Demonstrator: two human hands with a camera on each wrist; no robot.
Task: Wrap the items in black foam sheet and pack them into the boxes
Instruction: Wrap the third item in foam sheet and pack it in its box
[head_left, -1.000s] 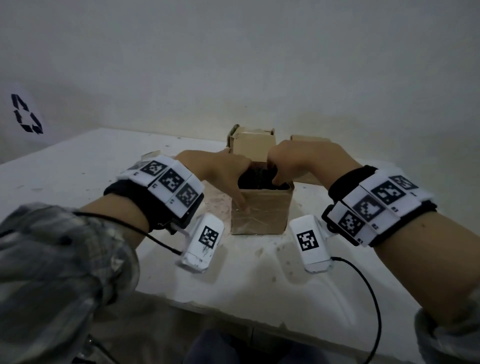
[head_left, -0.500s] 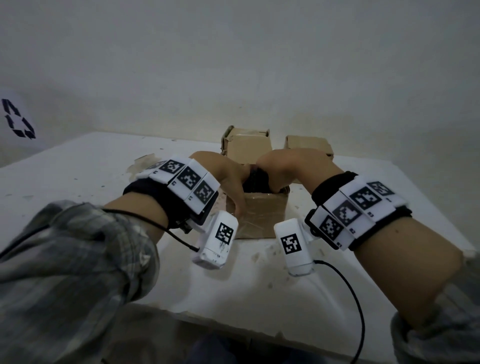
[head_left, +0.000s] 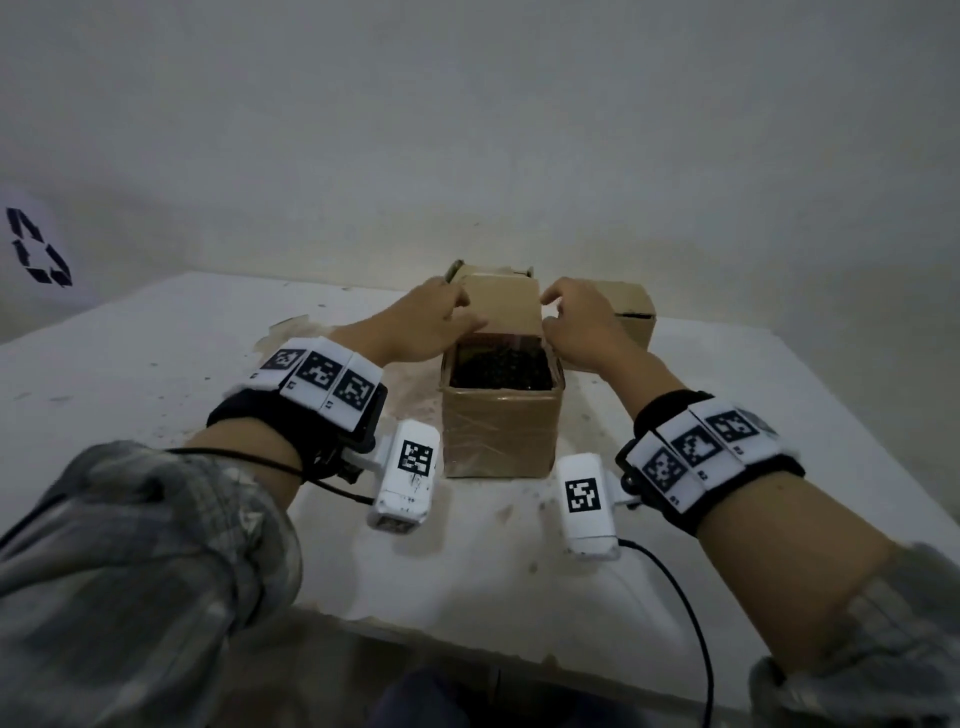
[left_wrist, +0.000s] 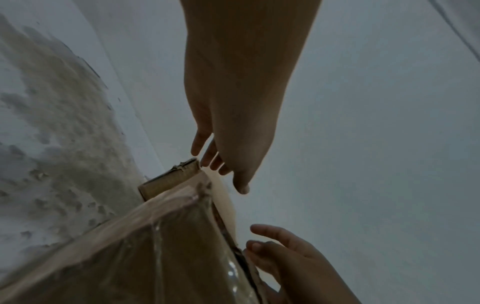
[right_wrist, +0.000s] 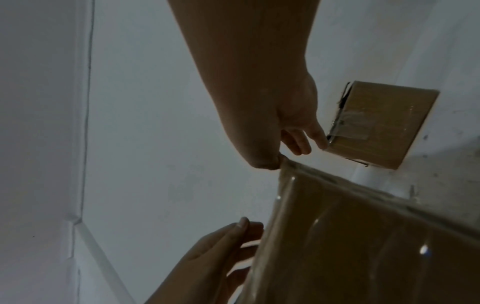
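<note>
An open cardboard box (head_left: 498, 431) stands mid-table with crumpled black foam (head_left: 501, 369) filling its top. Its far flap (head_left: 504, 306) stands upright. My left hand (head_left: 441, 317) is at the flap's left edge, fingers straight, thumb on the flap's front. My right hand (head_left: 576, 322) is at the right edge with loosely bent fingers touching it. In the left wrist view the left hand (left_wrist: 228, 160) reaches past the box (left_wrist: 130, 257). In the right wrist view the right hand's (right_wrist: 291, 148) thumb touches the box (right_wrist: 363, 246) corner. Whatever the foam wraps is hidden.
Two more cardboard boxes stand behind: one directly behind the flap (head_left: 488, 270) and one at the back right (head_left: 631, 306), also seen as the box (right_wrist: 384, 123). The white table (head_left: 156, 364) is scuffed; its front edge is close to me. A wall rises just behind.
Both hands have come out of the box, where they were pressing on the foam, and moved back to the sides of the far flap.
</note>
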